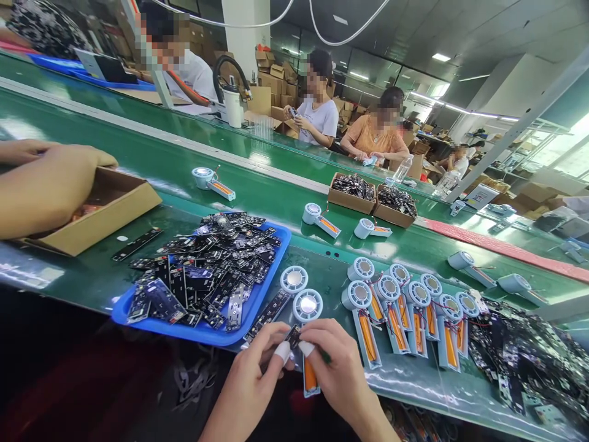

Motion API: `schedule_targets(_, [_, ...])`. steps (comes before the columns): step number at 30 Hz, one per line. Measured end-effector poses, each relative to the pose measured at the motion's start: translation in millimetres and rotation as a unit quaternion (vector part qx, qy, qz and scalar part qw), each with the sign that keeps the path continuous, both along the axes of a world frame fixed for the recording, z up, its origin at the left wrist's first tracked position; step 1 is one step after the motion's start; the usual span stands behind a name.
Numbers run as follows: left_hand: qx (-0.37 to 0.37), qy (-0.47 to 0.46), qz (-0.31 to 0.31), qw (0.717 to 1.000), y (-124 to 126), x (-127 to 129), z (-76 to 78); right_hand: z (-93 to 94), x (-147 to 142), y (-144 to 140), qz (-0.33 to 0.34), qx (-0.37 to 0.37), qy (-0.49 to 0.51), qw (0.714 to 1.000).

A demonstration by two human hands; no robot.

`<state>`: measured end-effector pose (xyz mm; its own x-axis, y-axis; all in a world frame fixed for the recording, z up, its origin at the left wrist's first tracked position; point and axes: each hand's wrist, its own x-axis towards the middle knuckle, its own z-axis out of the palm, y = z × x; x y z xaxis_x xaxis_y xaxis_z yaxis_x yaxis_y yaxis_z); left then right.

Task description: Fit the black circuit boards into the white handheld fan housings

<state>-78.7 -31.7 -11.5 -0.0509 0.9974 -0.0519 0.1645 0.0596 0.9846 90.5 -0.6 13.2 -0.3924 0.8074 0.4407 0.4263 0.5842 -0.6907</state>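
Between both hands, at the front edge of the bench, is a small black circuit board [293,336]. The fingers and white-covered thumb of my left hand [260,368] pinch its left side. My right hand [338,362], its thumb also covered in white, pinches the other side. Just beneath them lies a light blue handheld fan housing [308,305], an orange strip showing in its handle; my right hand partly hides it. A second round fan head [294,279] sits close behind, beside a long dark circuit board [269,314].
Left of my hands, a blue tray [211,336] is heaped with circuit boards. Several fan housings [389,288] stand grouped to the right, near another board pile [529,350]. Another person's arm [46,184] reaches into a cardboard box [108,212]. Co-workers sit across the green conveyor [257,184].
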Motion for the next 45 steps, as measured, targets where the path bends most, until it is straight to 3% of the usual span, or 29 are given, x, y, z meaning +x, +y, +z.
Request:
schedule_targets(3, [0.036, 0.062, -0.005, 0.997, -2.0, -0.2, 4.2, 1.0, 1.7, 0.7, -0.014, -0.088, 0.07, 0.994])
schedule_targets(10, [0.162, 0.205, 0.001, 0.965, -2.4, 2.2, 1.9, 3.7, 3.0, 5.9, 0.024, -0.112, 0.072, 0.991])
schedule_targets(14, [0.157, 0.221, 0.037, 0.962, -4.6, 4.8, -3.2, 5.1, 3.0, 8.8, 0.015, -0.148, 0.082, 0.986])
schedule_targets(16, [0.137, 0.22, 0.061, 0.964, -6.6, 6.1, -5.7, 7.0, 3.1, 7.8, -0.006, -0.132, 0.055, 0.99])
schedule_targets(20, [0.14, 0.22, 0.089, 0.961, -9.3, 9.9, -8.1, 11.6, 2.6, 4.0, -0.061, -0.021, -0.064, 0.996])
schedule_targets(26, [0.235, 0.231, 0.098, 0.939, -8.9, 18.6, -3.3, 13.3, -2.2, 2.7, -0.051, 0.09, -0.177, 0.979])
schedule_targets(32, [0.305, 0.276, 0.082, 0.908, -11.3, 19.1, -5.3, 15.1, -4.0, 3.4, -0.059, 0.089, -0.171, 0.979])
schedule_targets(39, [0.31, 0.324, 0.023, 0.894, -14.5, 10.5, -10.2, 20.2, -4.7, 2.4, -0.043, 0.088, -0.201, 0.975])
schedule_targets(45, [0.331, 0.358, 0.028, 0.873, -16.6, 13.6, -13.9, 21.9, -5.2, 3.4, -0.058, 0.105, -0.237, 0.964])
